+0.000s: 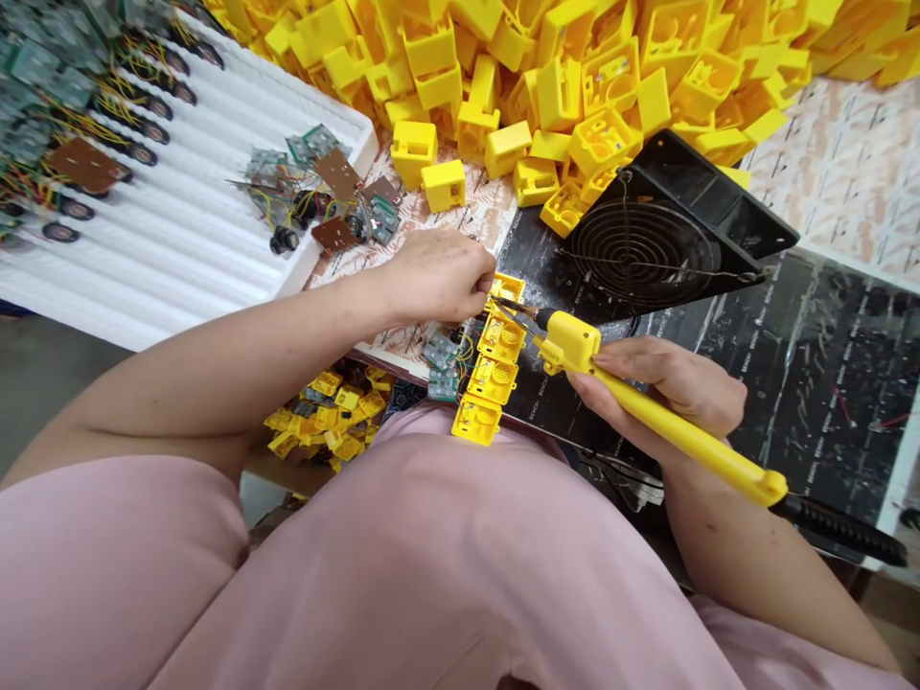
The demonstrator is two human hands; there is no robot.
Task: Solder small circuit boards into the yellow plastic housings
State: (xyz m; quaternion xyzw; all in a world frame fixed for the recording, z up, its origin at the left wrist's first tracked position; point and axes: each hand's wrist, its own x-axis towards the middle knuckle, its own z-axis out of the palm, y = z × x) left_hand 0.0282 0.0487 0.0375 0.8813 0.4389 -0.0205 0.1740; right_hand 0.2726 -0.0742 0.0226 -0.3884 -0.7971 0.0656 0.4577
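Observation:
My right hand [668, 388] is closed round the handle of a yellow soldering iron [575, 340]. Its tip reaches into the farthest of several small yellow plastic cases [495, 379], which stand in a row from the black bench edge toward my lap. Over that same far case, the fingers of my left hand [442, 276] are pinched together beside the tip; whatever they grip is hidden. Green circuit boards [441, 364] with thin wires lie just left of the row.
A black fan [636, 244] with a wire grille stands beyond the iron. Yellow cases [532, 67] are heaped at the back. White ridged foam [208, 163] bears wired boards at left, with loose boards [337, 192] at its corner. More yellow parts [331, 412] sit below the bench.

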